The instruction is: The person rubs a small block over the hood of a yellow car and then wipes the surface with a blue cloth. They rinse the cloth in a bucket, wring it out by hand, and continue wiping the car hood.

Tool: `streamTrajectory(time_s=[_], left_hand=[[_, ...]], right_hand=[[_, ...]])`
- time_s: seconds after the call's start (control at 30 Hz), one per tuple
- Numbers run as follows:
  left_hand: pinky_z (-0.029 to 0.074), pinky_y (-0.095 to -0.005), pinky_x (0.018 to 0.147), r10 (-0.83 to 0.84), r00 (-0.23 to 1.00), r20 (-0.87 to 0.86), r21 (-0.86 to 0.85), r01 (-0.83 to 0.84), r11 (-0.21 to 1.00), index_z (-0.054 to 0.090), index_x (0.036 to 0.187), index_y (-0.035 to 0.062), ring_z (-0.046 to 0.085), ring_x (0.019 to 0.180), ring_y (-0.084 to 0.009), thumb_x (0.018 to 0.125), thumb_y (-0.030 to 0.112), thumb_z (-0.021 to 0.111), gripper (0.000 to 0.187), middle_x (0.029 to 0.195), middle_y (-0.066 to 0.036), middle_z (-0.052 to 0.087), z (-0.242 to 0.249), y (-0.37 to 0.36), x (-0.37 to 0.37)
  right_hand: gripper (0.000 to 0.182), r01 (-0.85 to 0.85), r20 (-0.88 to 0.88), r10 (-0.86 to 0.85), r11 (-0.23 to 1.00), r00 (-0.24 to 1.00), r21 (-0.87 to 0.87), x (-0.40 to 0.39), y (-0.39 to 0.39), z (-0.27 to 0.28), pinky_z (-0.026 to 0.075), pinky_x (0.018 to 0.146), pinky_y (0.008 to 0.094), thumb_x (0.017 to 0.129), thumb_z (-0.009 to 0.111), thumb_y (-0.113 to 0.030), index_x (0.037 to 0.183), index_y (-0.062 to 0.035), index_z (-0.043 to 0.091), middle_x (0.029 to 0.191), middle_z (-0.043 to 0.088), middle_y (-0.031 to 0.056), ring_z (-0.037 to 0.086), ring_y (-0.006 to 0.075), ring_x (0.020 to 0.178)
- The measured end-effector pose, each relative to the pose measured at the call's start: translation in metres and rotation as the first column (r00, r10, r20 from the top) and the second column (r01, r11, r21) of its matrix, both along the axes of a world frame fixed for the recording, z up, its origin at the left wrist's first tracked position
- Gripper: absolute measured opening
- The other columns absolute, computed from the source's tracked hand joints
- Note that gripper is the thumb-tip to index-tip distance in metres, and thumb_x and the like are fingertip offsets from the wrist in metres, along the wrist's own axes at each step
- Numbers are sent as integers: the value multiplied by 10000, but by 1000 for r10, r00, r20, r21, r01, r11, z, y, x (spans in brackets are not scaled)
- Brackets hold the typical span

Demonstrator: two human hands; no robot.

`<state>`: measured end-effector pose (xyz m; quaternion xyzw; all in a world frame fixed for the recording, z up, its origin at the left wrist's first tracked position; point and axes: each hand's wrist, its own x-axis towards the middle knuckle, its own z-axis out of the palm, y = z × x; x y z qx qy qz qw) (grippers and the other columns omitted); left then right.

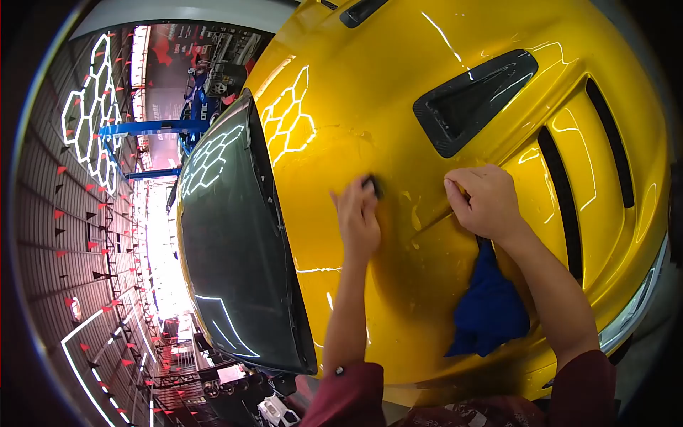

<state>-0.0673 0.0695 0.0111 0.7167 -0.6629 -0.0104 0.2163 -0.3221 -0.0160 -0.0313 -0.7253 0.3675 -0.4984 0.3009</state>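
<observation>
And here's the yellow hood (402,160), filling the floor in front of us, rigid by the look of it, glossy and probably slick where it's wet; I'd reckon its finish could scratch. To its left, the dark windshield (235,242); over on the far right, a black scoop (466,107). Nearer, on the right, a blue cloth (491,309) lies bunched on the paint, soft and light I'd say, best gathered up by its middle folds.

Now the hands! The right hand (487,201) is over the hood, fingers curled together in a fist, thumb against them; whether anything's inside, I can't tell from here. The left hand (358,217), left of it, is blurred, fingers bent, apparently pinching a small black piece (373,186) at their far end, right over mid-hood. That piece looks light; stiff or soft, too blurred to call. Its near edge seems the place to pinch. And between the hands, little wet-looking marks (415,217)!
</observation>
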Motion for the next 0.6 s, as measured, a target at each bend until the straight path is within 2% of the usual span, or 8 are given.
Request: streamTrajectory(time_s=[0.07, 0.17, 0.3, 0.37, 0.47, 0.53, 0.6], left_hand=[[125, -621, 1225, -43, 995, 85, -65, 49, 997, 663, 1140, 42, 610, 1212, -344, 959, 14, 558, 212, 1286, -137, 665, -6, 68, -20], [97, -634, 1223, 12, 999, 33, -78, -9, 997, 665, 1131, 44, 616, 1210, -343, 970, 28, 551, 198, 1291, -134, 667, -5, 111, -18], [118, -626, 1222, 213, 977, 25, -11, -213, 977, 655, 1183, 32, 623, 1188, -327, 991, 44, 550, 219, 1235, -120, 688, -3, 5, 76], [137, -624, 1219, 183, 978, 100, -113, -171, 979, 646, 1228, 45, 620, 1178, -328, 983, 38, 562, 259, 1212, -114, 689, -5, -51, 124], [149, -626, 1217, 102, 992, 79, -118, -93, 989, 651, 1221, 67, 608, 1206, -334, 975, 33, 564, 263, 1233, -115, 683, -9, -27, 106], [197, -623, 1206, 168, 983, 68, -104, -161, 981, 657, 1183, 77, 593, 1239, -362, 955, 21, 585, 246, 1263, -140, 674, -5, 36, 47], [248, -621, 1192, 126, 988, 84, -94, -118, 989, 655, 1177, 61, 572, 1261, -404, 935, 9, 603, 254, 1291, -174, 657, -10, 105, 3]], right_hand=[[62, 2, 14, -2, 1000, 1000, 9, -1, 2, 1, 471, 597, 415, 850, 682, -121, 809, -77, 666, 695, 668, 93, 636, 317, 631], [60, -12, 10, 12, 999, 1000, 36, 1, 2, 0, 472, 599, 414, 848, 685, -119, 813, -74, 667, 692, 665, 96, 632, 317, 627], [50, 18, -16, -18, 1000, 1000, 11, 2, -1, -1, 473, 598, 412, 850, 686, -113, 823, -73, 674, 687, 660, 98, 626, 316, 619], [42, 25, 3, -25, 1000, 1000, -4, 3, 1, 1, 473, 597, 411, 850, 689, -110, 829, -75, 678, 676, 653, 97, 621, 317, 610], [31, 5, -16, -5, 999, 1000, 34, 1, 2, 5, 473, 599, 410, 850, 689, -104, 836, -77, 683, 668, 646, 96, 613, 320, 598], [33, 20, -7, -20, 1000, 1000, 6, 3, 3, 3, 471, 596, 408, 850, 689, -102, 832, -75, 681, 664, 643, 95, 609, 318, 592], [31, 30, -9, -30, 1000, 1000, -6, 4, 2, 2, 473, 595, 407, 850, 690, -97, 834, -72, 681, 672, 649, 94, 613, 317, 595]])
